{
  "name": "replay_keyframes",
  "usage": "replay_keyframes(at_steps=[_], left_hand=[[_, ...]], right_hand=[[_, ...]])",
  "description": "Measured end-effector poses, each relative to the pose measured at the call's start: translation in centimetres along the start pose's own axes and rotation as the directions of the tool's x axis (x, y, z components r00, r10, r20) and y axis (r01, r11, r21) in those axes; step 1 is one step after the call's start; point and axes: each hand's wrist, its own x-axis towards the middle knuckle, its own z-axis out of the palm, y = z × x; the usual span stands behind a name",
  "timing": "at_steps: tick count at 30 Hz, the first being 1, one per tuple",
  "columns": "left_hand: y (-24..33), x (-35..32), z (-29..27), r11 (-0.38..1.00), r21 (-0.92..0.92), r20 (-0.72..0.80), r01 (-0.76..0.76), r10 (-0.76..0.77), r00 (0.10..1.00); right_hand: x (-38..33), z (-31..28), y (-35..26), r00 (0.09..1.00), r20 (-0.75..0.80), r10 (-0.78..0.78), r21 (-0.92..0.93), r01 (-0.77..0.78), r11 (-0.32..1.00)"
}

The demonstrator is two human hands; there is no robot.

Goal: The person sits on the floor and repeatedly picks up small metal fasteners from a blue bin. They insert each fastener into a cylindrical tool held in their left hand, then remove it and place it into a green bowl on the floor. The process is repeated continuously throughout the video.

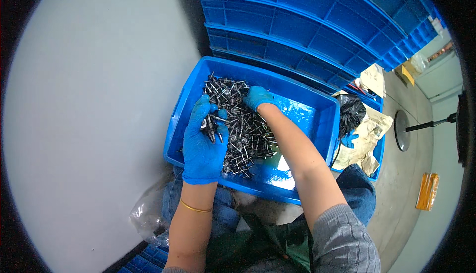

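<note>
A blue plastic bin (317,112) stands before me with a heap of small dark metal shafts (248,129), each with a wider round collar. My left hand (206,144), in a blue glove, is palm up over the bin's left side, fingers curled around several of these metal shafts (212,126). At the heap's far right edge, my right hand (259,97), also gloved in blue, reaches down among the shafts. Its fingers are bunched, and their tips are hidden; whatever they pinch cannot be made out.
Stacked blue crates (292,23) rise right behind the bin. A pale wall (99,99) borders the left. Another blue crate on the right holds brown paper (369,136) and a black plastic bag (352,112). Clear plastic wrap (148,213) lies at lower left. A round stand base (401,130) is farther right.
</note>
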Motion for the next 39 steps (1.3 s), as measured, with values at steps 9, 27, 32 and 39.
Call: replay_keyframes(at_steps=[9,27,32,39], left_hand=[[-2.8,-2.0,0.5,0.933,0.284,-0.043,0.219,-0.216,0.976],[-8.5,-6.1,2.3,0.434,0.782,0.534,-0.448,-0.094,0.841],[-7.8,-6.2,3.0,0.439,0.863,0.396,-0.251,-0.278,0.875],[-8.4,-5.4,1.2,0.636,0.765,0.366,-0.101,-0.3,0.881]], right_hand=[[-14.8,-7.1,2.6,0.919,0.269,-0.289,0.959,-0.283,-0.005],[-25.7,-9.5,4.5,0.869,0.391,-0.304,0.673,-0.495,-0.549],[-25.8,-9.7,4.4,0.855,0.443,-0.27,0.629,-0.511,-0.586],[-25.9,-10.0,4.4,0.816,0.453,-0.36,0.602,-0.577,-0.552]])
